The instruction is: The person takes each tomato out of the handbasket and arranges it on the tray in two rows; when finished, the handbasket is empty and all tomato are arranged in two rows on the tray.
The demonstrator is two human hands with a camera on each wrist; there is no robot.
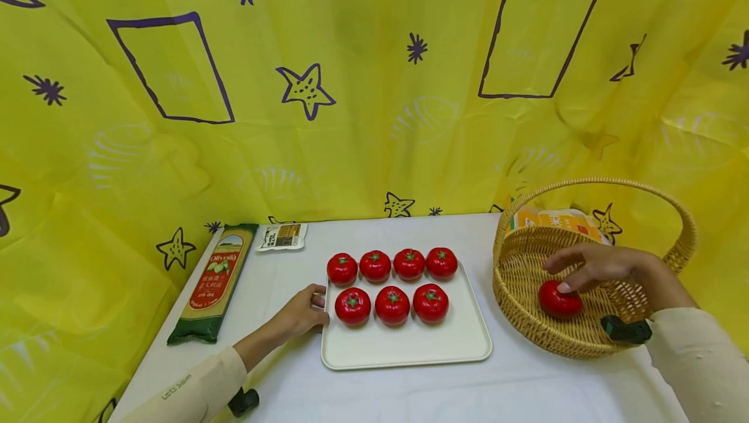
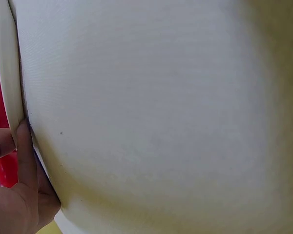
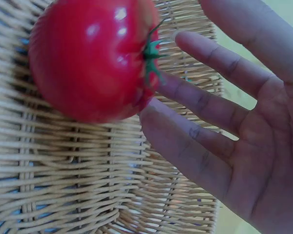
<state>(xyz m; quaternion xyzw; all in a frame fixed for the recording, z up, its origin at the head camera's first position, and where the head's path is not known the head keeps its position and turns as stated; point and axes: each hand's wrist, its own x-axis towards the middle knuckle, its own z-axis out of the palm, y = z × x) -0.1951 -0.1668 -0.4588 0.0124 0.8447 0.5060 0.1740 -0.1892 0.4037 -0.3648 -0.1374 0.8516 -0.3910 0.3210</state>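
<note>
At the left edge of a cream tray [image 1: 409, 346], my left hand [image 1: 300, 312] grips the rim, with fingers on both sides of it in the left wrist view. Several red tomatoes [image 1: 393, 306] stand on the tray in two rows, three in the front one. Over on the right, one tomato [image 1: 558, 301] lies inside a wicker basket [image 1: 526, 325]. Above it is my right hand [image 1: 605, 264], its fingers spread and fairly straight. In the right wrist view the fingertips are at the stem side of that tomato [image 3: 93, 61]; whether they touch it I cannot tell.
The basket's tall handle [image 1: 603, 181] arches behind the right hand. An orange and white package [image 1: 556, 218] is behind the basket. At the left lie a green and red pasta bag [image 1: 215, 280] and a small white packet [image 1: 283, 237]. A yellow patterned curtain [image 1: 351, 150] hangs behind the table.
</note>
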